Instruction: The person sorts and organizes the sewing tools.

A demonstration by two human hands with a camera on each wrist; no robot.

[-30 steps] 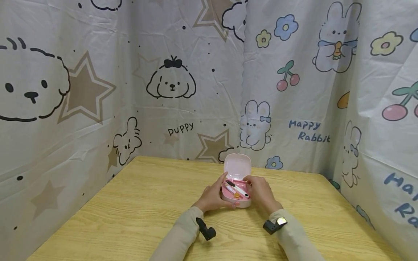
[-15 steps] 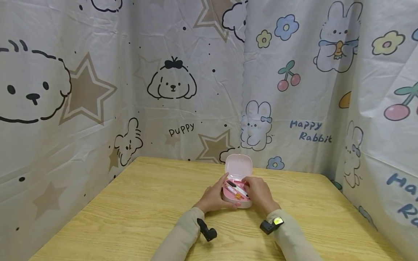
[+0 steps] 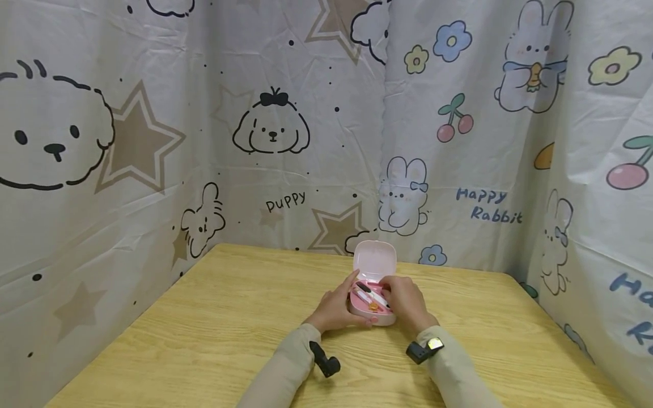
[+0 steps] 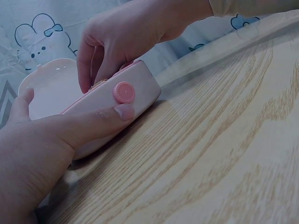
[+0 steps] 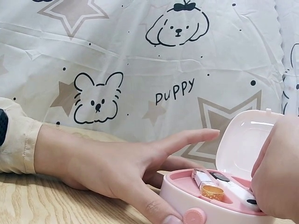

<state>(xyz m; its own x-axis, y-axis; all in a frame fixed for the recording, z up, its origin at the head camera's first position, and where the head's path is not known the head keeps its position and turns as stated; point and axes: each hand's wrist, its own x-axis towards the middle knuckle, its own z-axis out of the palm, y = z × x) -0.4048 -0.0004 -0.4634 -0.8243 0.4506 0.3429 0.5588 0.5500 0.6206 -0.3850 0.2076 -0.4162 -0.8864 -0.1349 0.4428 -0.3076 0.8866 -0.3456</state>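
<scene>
A small pink sewing box (image 3: 385,319) sits on the table with its lid (image 3: 374,260) raised. My left hand (image 3: 334,309) holds it from the left, thumb on the front wall beside the round pink button (image 4: 124,92). Inside, a gold dotted thimble (image 5: 212,192) lies near a small white piece (image 5: 202,178) and a white tool with black ends (image 5: 237,192). My right hand (image 3: 406,301) reaches into the box's right side with bent fingers. The fingertips are hidden there, so whether they pinch anything cannot be seen.
The wood-grain table (image 3: 229,317) extends around the box on all sides. Printed curtains (image 3: 326,141) hang behind it and along both sides. A small black camera sits on each wrist, the left one (image 3: 325,360) and the right one (image 3: 423,351).
The right hand has shifted slightly at the box's right side, its fingers still inside. The left hand keeps its hold, and the whole scene has drifted a little rightward in the head view.
</scene>
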